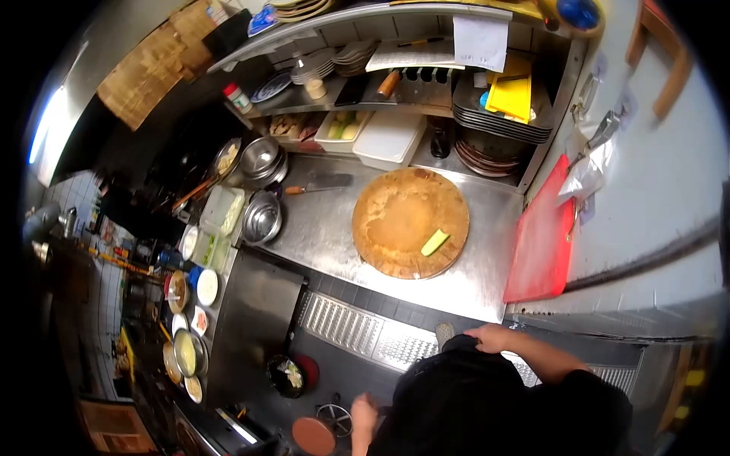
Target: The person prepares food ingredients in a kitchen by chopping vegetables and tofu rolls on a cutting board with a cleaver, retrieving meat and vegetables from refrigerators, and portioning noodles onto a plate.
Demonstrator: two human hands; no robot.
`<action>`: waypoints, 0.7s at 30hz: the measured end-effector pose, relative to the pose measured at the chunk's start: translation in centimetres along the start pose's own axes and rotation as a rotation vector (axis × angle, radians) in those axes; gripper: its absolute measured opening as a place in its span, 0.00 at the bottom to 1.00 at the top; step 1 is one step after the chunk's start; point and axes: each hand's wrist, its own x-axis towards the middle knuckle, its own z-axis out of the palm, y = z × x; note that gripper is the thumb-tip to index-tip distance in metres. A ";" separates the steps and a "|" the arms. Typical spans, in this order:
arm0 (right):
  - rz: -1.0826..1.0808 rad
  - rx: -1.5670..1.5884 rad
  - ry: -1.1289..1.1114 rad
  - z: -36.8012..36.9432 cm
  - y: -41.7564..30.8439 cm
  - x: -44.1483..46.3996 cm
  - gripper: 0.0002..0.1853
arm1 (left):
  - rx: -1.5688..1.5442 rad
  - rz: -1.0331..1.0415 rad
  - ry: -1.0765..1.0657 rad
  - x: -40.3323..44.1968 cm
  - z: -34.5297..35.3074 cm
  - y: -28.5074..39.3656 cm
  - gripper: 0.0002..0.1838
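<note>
A round wooden chopping block (395, 216) stands on the steel counter (487, 220), with a green piece of vegetable (435, 242) near its lower right edge. My right hand (490, 338) is below the counter's front edge, against the dark clothing at my body; its fingers look curled, and what they hold, if anything, is hidden. Low at the bottom centre hangs my left hand (365, 410), its fingers curled in and nothing visible in them. A cleaver (328, 186) with a wooden handle lies on the counter left of the block.
Steel bowls (262, 216) stand left of the block, near containers of food. Behind are a lidded white tub (389, 138) and a shelf of plates. A red board (538, 243) leans at the right wall. A bin (289, 375) and a round stool (313, 435) are on the floor.
</note>
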 end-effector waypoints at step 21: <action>-0.040 -0.433 1.580 -46.2 -19.4 5.1 0.24 | -1.183 0.773 -0.264 52.1 -38.0 53.4 0.36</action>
